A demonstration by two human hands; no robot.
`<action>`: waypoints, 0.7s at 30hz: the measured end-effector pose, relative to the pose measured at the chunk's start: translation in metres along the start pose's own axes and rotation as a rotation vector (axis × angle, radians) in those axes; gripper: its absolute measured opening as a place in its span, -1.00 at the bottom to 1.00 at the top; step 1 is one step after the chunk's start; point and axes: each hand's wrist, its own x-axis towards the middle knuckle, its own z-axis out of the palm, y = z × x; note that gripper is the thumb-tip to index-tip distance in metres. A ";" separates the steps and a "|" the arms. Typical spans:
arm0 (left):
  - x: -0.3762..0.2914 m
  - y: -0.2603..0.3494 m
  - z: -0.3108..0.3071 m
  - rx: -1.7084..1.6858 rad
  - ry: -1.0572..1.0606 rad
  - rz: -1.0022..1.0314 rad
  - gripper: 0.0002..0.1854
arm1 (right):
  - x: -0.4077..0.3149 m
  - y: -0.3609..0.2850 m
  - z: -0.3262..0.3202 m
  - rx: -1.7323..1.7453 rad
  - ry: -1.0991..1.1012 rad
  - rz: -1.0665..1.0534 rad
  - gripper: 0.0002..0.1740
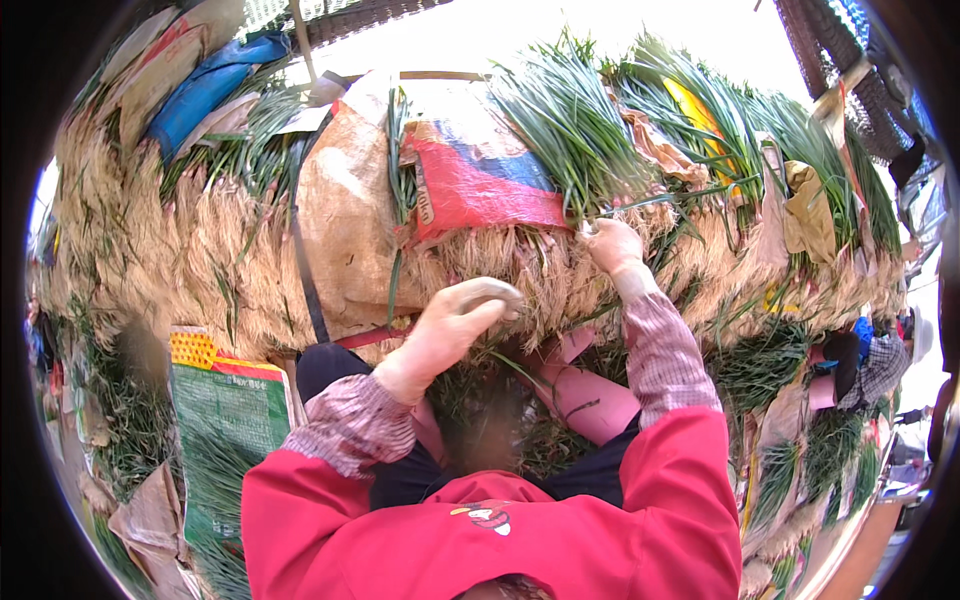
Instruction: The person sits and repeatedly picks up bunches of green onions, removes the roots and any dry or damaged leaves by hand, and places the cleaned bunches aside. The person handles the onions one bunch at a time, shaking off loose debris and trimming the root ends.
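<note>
Before me lies a long heap of scallion-like plants with green leaves and tangled pale roots (517,274). My right hand (616,244) is at the base of a thick bunch of green leaves (574,127), its fingertips pinched on pale stalks there. Those fingertips are small in view and partly merge with the stalks. My left hand (457,322) hovers above or just at the roots, fingers curved and thumb apart, with nothing visible in it. A red and blue woven sack (487,187) lies over the plants beyond my hands.
A tan woven sack (352,217) drapes over the heap at left, near a dark strap (304,270). A green printed sack (232,409) lies by my left knee with leaves on it. Another person (874,360) sits at far right. Loose leaves cover the ground between my legs.
</note>
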 end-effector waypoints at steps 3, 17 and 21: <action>0.045 -0.032 0.021 0.035 0.101 0.048 -0.77 | -0.071 -0.016 -0.010 0.478 0.161 -0.246 -0.59; 0.007 -0.072 0.048 -0.369 0.382 -0.168 -0.78 | -0.099 -0.062 0.070 2.185 -0.319 0.216 -0.84; -0.003 -0.046 0.015 -0.538 0.598 -0.015 -0.83 | -0.108 -0.020 0.073 1.674 -0.447 -0.012 -0.70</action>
